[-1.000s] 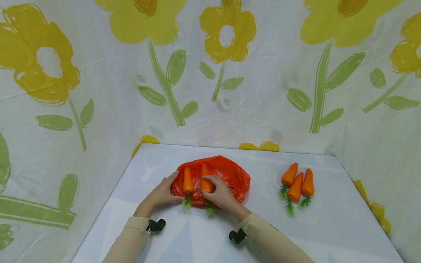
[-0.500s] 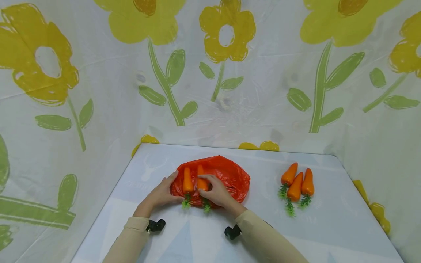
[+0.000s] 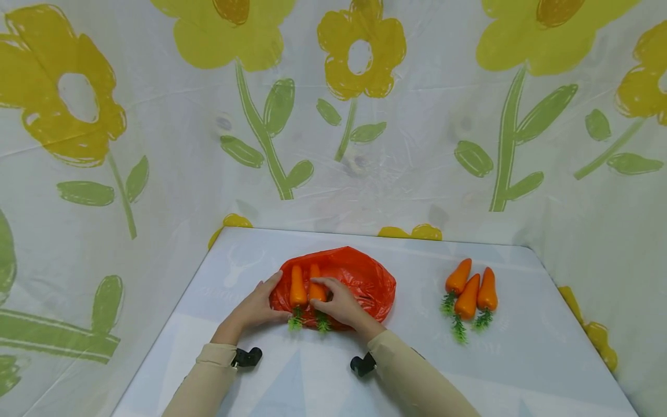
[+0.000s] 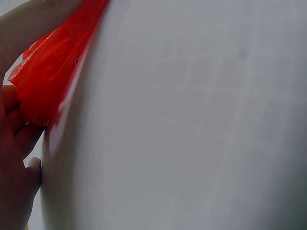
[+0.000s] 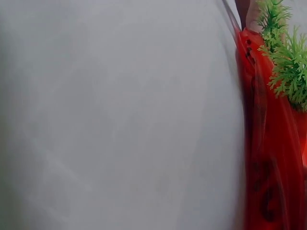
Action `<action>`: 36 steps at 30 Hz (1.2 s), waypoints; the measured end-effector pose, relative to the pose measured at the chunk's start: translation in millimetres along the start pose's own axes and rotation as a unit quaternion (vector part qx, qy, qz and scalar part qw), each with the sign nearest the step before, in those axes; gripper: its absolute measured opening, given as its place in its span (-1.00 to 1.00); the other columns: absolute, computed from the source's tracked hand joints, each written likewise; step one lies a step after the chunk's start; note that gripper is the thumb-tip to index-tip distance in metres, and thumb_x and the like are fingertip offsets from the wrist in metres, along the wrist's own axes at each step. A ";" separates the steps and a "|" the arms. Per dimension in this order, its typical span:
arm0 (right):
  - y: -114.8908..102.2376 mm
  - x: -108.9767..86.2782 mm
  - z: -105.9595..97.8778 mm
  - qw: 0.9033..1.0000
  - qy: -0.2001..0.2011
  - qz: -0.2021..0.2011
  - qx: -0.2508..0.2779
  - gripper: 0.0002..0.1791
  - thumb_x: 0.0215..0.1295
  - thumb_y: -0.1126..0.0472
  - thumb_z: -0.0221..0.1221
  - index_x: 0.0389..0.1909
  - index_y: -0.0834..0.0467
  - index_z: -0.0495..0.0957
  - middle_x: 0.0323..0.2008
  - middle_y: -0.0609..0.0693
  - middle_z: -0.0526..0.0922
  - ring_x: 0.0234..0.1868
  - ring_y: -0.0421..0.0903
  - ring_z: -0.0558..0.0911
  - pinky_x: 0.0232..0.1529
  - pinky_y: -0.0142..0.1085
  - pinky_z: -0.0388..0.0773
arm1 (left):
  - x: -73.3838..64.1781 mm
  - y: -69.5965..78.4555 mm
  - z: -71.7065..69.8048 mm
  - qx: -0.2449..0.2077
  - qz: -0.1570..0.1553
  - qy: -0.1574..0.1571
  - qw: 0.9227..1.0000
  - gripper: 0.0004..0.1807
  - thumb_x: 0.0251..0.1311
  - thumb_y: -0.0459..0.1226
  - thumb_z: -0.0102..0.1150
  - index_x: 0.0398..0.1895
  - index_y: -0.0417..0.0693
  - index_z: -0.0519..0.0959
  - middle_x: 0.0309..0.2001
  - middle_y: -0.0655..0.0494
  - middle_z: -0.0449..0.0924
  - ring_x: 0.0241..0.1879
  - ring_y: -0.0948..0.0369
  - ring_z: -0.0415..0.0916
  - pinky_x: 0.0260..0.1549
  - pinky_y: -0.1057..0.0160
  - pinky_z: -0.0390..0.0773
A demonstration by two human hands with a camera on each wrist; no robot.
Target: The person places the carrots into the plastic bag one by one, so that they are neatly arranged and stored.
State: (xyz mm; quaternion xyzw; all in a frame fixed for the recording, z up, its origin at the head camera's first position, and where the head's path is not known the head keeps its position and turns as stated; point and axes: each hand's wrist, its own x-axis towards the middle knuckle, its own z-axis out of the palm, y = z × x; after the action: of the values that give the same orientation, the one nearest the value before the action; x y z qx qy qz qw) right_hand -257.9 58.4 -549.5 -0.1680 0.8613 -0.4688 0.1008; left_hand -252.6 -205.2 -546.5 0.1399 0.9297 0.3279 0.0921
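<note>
A red plastic bag point(image 3: 362, 275) lies spread on the table. Two orange toy carrots with green tops rest side by side on its left part, tips pointing away from me. My left hand point(image 3: 257, 304) holds the bag's left edge; in the left wrist view, red plastic point(image 4: 55, 72) lies between thumb and fingers. Beside the left carrot point(image 3: 297, 286), my right hand point(image 3: 341, 304) grips the right carrot point(image 3: 316, 292) between thumb and fingers, partly covering it. Leafy carrot tops point(image 5: 292, 69) overlap the bag in the right wrist view.
Three more toy carrots lie together on the table's right side, the middle one point(image 3: 467, 298) nearest me. The pale table point(image 3: 417, 370) ends at a flower-patterned curtain point(image 3: 417, 145) behind and at both sides. Each wrist carries a small black camera point(image 3: 247, 357).
My right hand has slid the right carrot leftward across the bag, closing most of the gap to the left carrot. My left hand has stayed at the bag's edge.
</note>
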 end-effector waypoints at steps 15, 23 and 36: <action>-2.6 1.6 3.5 1.000 -0.015 0.005 -0.009 -0.38 0.32 -0.14 0.32 0.39 -0.23 0.47 0.43 -0.03 0.40 0.42 0.09 0.37 0.38 0.18 0.34 | 0.3 -1.3 -1.3 0.005 0.005 -0.004 1.000 0.28 -0.05 0.14 0.54 0.64 -0.10 0.00 0.59 -0.17 0.04 0.51 -0.41 -0.10 0.42 -0.35 0.04; -2.7 -0.1 3.6 1.000 -0.014 0.011 -0.011 -0.32 0.32 -0.14 0.31 0.45 -0.25 0.40 0.45 -0.04 0.38 0.45 0.09 0.34 0.39 0.18 0.33 | 1.0 -1.9 -0.6 0.002 0.011 -0.002 1.000 0.27 -0.04 0.15 0.54 0.63 -0.11 0.02 0.59 -0.17 0.05 0.50 -0.43 -0.09 0.41 -0.36 0.06; -1.7 -1.5 1.7 1.000 -0.015 0.006 0.009 -0.32 0.34 -0.13 0.31 0.47 -0.22 0.38 0.47 0.00 0.34 0.45 0.09 0.34 0.40 0.15 0.33 | 1.1 -2.7 0.3 0.000 0.016 0.002 1.000 0.26 -0.04 0.13 0.54 0.63 -0.14 0.03 0.58 -0.18 0.06 0.52 -0.36 -0.06 0.45 -0.31 0.02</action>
State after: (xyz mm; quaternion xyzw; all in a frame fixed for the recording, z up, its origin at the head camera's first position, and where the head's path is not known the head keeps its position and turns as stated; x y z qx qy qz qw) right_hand -255.6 56.8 -549.0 -0.1690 0.8563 -0.4737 0.1179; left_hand -254.2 -206.7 -548.5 0.1542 0.9276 0.3295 0.0850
